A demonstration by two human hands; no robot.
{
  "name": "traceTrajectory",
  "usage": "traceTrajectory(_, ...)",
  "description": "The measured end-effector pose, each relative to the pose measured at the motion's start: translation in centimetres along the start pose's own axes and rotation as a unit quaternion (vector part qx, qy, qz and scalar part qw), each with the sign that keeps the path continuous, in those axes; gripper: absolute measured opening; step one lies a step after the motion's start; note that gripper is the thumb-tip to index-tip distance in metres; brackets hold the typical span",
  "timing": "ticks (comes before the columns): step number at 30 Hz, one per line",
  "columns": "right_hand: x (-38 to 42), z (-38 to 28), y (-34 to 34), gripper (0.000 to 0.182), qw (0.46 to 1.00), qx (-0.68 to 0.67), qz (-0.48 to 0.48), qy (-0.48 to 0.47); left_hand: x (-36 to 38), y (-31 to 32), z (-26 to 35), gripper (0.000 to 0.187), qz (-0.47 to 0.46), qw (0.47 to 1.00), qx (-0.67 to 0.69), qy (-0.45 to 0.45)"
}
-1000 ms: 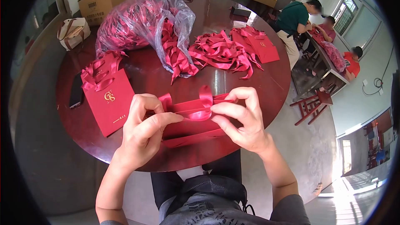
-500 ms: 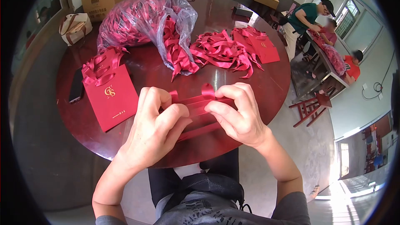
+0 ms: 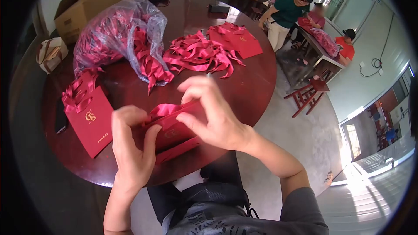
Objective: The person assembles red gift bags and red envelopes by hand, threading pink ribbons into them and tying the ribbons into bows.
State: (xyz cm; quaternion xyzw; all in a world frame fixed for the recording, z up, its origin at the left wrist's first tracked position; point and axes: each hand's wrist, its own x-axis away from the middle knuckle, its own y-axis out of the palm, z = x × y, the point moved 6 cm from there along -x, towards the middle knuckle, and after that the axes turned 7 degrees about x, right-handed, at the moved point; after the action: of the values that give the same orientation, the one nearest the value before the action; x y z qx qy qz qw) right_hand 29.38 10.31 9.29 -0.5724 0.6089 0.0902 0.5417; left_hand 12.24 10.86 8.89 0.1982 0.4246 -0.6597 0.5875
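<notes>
A red paper gift bag (image 3: 172,138) with a gold emblem is between my hands near the table's front edge, its top turned up toward me. A loop of red ribbon (image 3: 166,109) stands at its top edge. My left hand (image 3: 134,141) grips the bag's left side, thumb on the near face and fingers behind. At the bag's right, my right hand (image 3: 215,115) has thumb and fingers apart; the thumb is by the near panel, and the raised fingers are blurred beyond the top edge.
On the round table (image 3: 244,104) are stacked finished-looking bags (image 3: 91,122), a clear plastic sack (image 3: 104,35) of red ribbons, a ribbon heap (image 3: 198,54) and more red bags (image 3: 244,41). A cardboard box (image 3: 96,8) stands behind. Other people work at a side table (image 3: 320,48).
My right hand has opened and lifted away from its pinch on the ribbon. The bag's emblem face now shows between my hands. The view has swung to the right.
</notes>
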Motion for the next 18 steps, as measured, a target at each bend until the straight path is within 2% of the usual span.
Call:
traceTrajectory(1, 0.2, 0.2, -0.2, 0.04, 0.999, -0.012, 0.01, 0.037, 0.0, -0.3, 0.2, 0.04, 0.008, 0.998, -0.063, 0.003)
traceTrajectory(2, 1.0, 1.5, 0.2, 0.036, 0.993, -0.076, 0.033, 0.088, 0.0, -0.3, -0.1, 0.04, 0.008, 0.997, -0.072, -0.003)
traceTrajectory(4, 1.9, 2.8, 0.1, 0.028, 0.971, -0.121, 0.058, 0.198, 0.6, -0.2, -1.1, 0.044, 0.062, 0.998, -0.014, -0.006)
traceTrajectory(6, 2.3, 3.5, -0.3, 0.018, 0.939, -0.081, -0.034, 0.333, 1.0, -0.3, -1.7, 0.048, 0.056, 0.998, 0.006, -0.019)
traceTrajectory(7, 2.1, 3.9, -0.3, 0.033, 0.954, -0.061, -0.06, 0.288, 1.2, -0.2, -1.6, 0.048, 0.042, 0.999, 0.021, -0.003)
traceTrajectory(8, 2.9, 4.8, 0.0, 0.049, 0.904, -0.135, -0.151, 0.377, 1.2, -0.1, -1.5, 0.049, 0.028, 0.999, 0.038, 0.015)
traceTrajectory(10, 3.0, 4.1, 0.5, 0.056, 0.838, -0.229, -0.252, 0.425, 1.1, -0.3, -1.1, 0.051, 0.004, 0.999, 0.022, 0.042)
traceTrajectory(11, 3.5, 4.1, 1.2, 0.049, 0.803, -0.313, -0.277, 0.425, 1.2, -0.3, -0.9, 0.052, -0.001, 0.998, 0.027, 0.058)
traceTrajectory(12, 3.6, 4.5, 1.5, 0.049, 0.803, -0.314, -0.276, 0.425, 1.2, -0.3, -0.7, 0.053, -0.005, 0.997, 0.033, 0.075)
traceTrajectory(14, 3.4, 4.2, 2.2, 0.038, 0.775, -0.404, -0.271, 0.404, 1.2, -0.1, -0.5, 0.054, -0.013, 0.997, 0.045, 0.068)
traceTrajectory(15, 2.6, 3.6, 2.1, 0.038, 0.8, -0.386, -0.29, 0.355, 1.1, 0.1, -0.4, 0.054, -0.02, 0.996, 0.057, 0.06)
traceTrajectory(18, 2.3, 3.6, 2.3, 0.03, 0.811, -0.38, -0.251, 0.367, 1.1, 0.0, 0.0, 0.057, -0.031, 0.994, 0.053, 0.09)
